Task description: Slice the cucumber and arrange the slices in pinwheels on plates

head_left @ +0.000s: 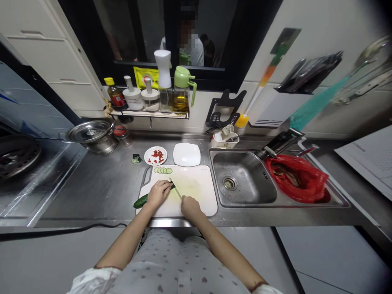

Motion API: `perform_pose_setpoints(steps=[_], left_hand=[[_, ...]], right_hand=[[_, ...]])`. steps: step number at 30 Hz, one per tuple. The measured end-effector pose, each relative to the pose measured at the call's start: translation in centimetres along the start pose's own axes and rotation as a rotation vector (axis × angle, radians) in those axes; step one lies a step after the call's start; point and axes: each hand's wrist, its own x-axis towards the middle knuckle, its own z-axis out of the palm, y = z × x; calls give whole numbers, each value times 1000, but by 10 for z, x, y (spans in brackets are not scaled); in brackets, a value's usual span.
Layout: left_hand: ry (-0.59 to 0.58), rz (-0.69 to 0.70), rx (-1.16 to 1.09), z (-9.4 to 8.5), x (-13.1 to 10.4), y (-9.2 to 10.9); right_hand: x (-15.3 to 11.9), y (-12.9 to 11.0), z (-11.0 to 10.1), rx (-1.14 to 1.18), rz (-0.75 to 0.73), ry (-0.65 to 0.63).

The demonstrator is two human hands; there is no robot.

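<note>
While the steel counter (82,196) stretches across under a dark window (199,41), here's the cutting board (199,196), squared to the front edge, a thin steel strip at 6 o'clock. Taking 12 as straight ahead of the board: at 9, a broad bare run of counter out towards the stove (18,157)! At 3 it's tight, a sliver before the rim of the sink (239,200), its bowl vacant, with a red plastic bag (306,183) beyond. A white dish (186,154) sits at 12, just beside the board; at 11, a plate of chopped red pieces (148,158); farther out at 10, a lidded pot (102,145).

Now the board itself: the cucumber (141,201) pokes from beneath the left hand (159,193) towards 8 o'clock, at the board's edge. That grip is curled narrow over it, fingertips by the blade! The right hand's (190,207) grip is wrapped round the handle of the knife (176,190), blade angled towards 11. Cucumber slices (163,170) overlap in a row near the far edge, and the board's right half lies bare.
</note>
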Motion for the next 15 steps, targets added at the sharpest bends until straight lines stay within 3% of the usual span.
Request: perform_pose_setpoints(steps=[15], left_hand=[[0,-5,19,-1,0,0]], right_hand=[[2,-6,-5,-1,11,1]])
